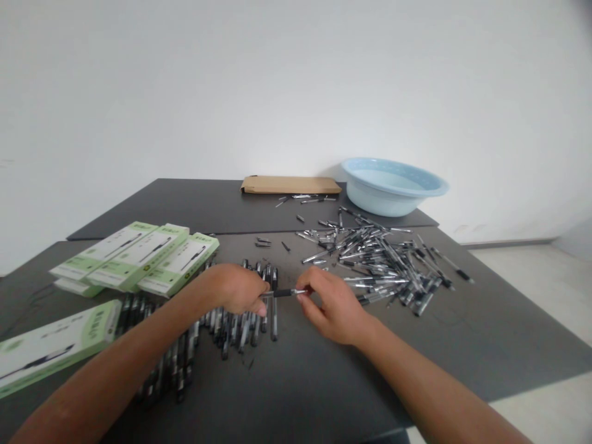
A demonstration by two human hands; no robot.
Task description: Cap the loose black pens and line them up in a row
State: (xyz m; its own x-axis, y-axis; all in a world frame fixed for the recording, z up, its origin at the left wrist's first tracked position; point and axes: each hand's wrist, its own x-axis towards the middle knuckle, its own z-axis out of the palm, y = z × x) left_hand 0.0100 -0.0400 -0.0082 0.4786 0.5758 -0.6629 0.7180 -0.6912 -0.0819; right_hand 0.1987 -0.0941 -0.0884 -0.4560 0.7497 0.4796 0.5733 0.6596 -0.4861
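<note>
A gel pen point(283, 293) with a black rubber grip lies level between my two hands, above the dark table. My left hand point(240, 290) is closed on its barrel end, while the fingertips of my right hand point(330, 302) pinch its clear tip end. Whether a separate small part sits in the right fingers cannot be made out. Under and beside my left hand, capped pens point(245, 327) lie side by side in rows, partly hidden by the forearm. To the right of my right hand spreads a loose heap of uncapped pen barrels point(379, 259).
Green and white pen boxes point(139, 256) are stacked at the left, with another box point(55, 345) nearer me. A light blue basin point(393, 188) and a flat brown cardboard box point(291, 184) stand at the back by the wall. Small black pieces point(263, 242) lie mid-table.
</note>
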